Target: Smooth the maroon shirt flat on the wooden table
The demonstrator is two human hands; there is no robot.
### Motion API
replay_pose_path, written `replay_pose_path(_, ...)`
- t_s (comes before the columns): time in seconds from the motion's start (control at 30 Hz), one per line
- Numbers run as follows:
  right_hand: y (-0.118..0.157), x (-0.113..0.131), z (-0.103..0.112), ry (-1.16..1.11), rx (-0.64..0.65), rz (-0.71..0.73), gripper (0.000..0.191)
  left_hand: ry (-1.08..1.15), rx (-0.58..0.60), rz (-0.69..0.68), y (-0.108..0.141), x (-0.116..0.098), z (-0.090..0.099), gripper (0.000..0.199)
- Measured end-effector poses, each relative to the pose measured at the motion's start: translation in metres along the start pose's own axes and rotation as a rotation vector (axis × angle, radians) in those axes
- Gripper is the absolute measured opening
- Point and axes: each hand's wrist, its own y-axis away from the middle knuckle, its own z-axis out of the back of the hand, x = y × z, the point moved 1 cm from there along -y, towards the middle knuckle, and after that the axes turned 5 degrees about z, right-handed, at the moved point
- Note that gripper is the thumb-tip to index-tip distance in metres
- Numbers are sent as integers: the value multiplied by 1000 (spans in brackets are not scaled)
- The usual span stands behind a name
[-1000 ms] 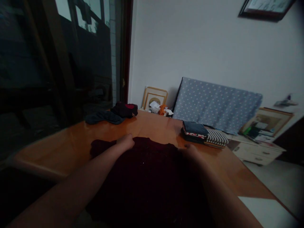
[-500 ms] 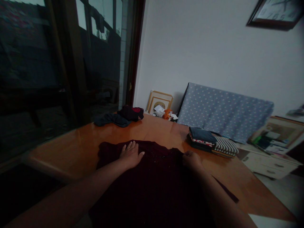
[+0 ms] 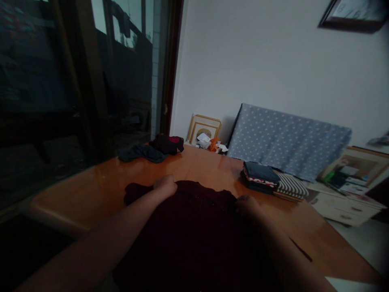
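Note:
A dark maroon garment (image 3: pixel 197 231) is spread over the near part of the wooden table and runs down out of the bottom of the view. At its upper left edge my left hand (image 3: pixel 165 186) is closed, with the cloth gripped under its curled fingers. My right hand (image 3: pixel 246 205) is closed on the garment's upper right edge. Small shiny specks show on the cloth between my hands. The lower part of the garment is too dark to make out folds.
On the orange-brown table (image 3: pixel 209 166) lie crumpled dark clothes (image 3: pixel 167 144) at the far left and folded clothes (image 3: pixel 261 174) with a striped one (image 3: pixel 290 185) at the right. Behind stand a dotted cloth cover (image 3: pixel 285 138), picture frames (image 3: pixel 205 123) and a drawer cabinet (image 3: pixel 346 209).
My left hand has gone from lying flat with spread fingers to closed on the cloth. My right hand stays closed at the right edge, moved slightly.

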Motion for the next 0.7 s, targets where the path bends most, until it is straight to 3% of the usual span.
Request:
replay_pose_path(0.17,-6,9,-4,-104,-68,71,7,57,-155,-49,-3,0,-6,22)
replay_pose_path(0.27,-21,17,-9,-86,-119,150,7,40,-174,-109,-18,-1,-9,24)
replay_pose_path(0.47,-65,41,-27,95,-256,407,20,-11,-172,-126,-69,-8,0,29)
replay_pose_path(0.7,-127,72,-38,144,-306,496,30,-37,-126,-110,-143,-18,4,42)
